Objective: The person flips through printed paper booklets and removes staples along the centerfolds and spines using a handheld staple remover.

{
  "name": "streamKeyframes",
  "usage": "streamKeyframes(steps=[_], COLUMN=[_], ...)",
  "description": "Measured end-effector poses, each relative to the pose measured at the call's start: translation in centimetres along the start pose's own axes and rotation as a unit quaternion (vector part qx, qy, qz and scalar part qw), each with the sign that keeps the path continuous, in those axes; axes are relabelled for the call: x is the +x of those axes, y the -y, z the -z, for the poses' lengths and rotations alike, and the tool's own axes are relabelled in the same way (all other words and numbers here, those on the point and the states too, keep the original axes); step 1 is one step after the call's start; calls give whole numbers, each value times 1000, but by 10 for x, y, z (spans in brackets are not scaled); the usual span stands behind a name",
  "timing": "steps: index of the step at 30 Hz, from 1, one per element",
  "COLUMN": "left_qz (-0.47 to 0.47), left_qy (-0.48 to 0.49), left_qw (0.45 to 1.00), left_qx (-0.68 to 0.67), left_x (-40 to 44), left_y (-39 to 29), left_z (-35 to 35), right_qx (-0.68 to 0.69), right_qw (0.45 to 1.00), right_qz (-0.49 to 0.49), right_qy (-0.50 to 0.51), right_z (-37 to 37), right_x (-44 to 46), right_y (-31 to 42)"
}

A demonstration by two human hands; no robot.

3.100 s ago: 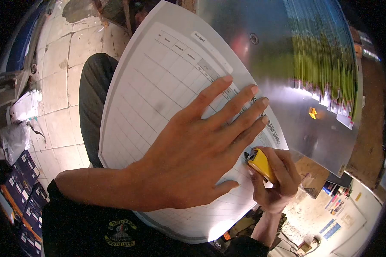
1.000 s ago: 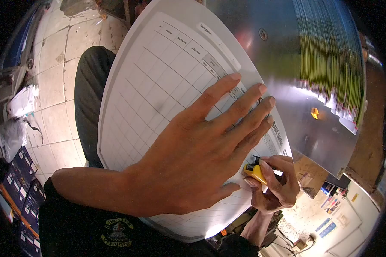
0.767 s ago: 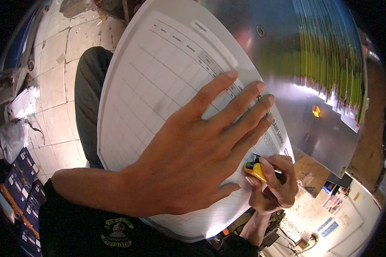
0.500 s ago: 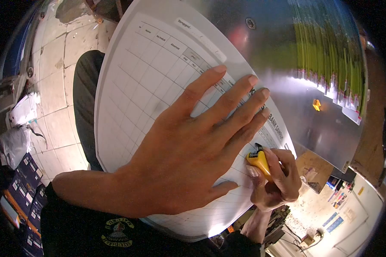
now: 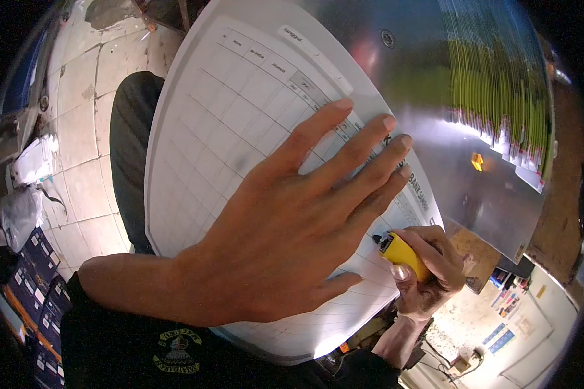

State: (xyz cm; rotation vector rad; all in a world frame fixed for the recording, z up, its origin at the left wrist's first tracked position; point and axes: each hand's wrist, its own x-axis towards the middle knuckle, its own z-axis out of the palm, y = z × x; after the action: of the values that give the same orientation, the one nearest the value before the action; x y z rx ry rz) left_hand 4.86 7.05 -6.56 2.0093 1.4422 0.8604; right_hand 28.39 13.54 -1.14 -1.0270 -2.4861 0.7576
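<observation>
Fingers (image 5: 353, 146) of the left hand (image 5: 272, 240) lie spread, 4 of them pointing across the white sheet (image 5: 207, 129), the thumb set apart, the palm down over its printed grid. Near that thumb, the right hand (image 5: 435, 266) is closed around the yellow tool (image 5: 405, 256), whose dark head faces the left hand, over the sheet's lower right part. Printed along the sheet's right side are "Tanggal" and, partly covered, "BANK". Beyond that edge is a glossy surface (image 5: 428, 97), with 1 small orange-yellow piece (image 5: 477, 161) near a row of green strips (image 5: 490, 97). Left of the sheet are a dark trouser leg (image 5: 133, 155), tiled floor (image 5: 84, 188) and a plastic bag (image 5: 23, 211).
</observation>
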Motion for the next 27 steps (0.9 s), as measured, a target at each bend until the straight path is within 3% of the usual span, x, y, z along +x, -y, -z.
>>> streamKeyframes(steps=[4,7,9,19,22,27], left_qz=[-6,-8,-6,-9,-6,-6], left_qy=[-19,-27,-27,-5,-3,-5], left_qw=[1000,1000,1000,1000,1000,1000], left_qx=[-12,-11,-8,16,18,15], left_x=[-1,-1,-1,1,2,1], left_y=[1,0,0,-2,-2,-3], left_z=[-4,-6,-6,-5,-5,-5], right_qx=[9,28,6,4,45,61], right_qw=[1000,996,999,999,998,993], right_qz=[-15,-88,-37,22,9,-102], right_qy=[0,-9,10,45,40,5], right_z=[-2,-1,0,2,2,-2], right_x=[-1,-3,0,4,3,-4], right_y=[6,9,7,7,2,9])
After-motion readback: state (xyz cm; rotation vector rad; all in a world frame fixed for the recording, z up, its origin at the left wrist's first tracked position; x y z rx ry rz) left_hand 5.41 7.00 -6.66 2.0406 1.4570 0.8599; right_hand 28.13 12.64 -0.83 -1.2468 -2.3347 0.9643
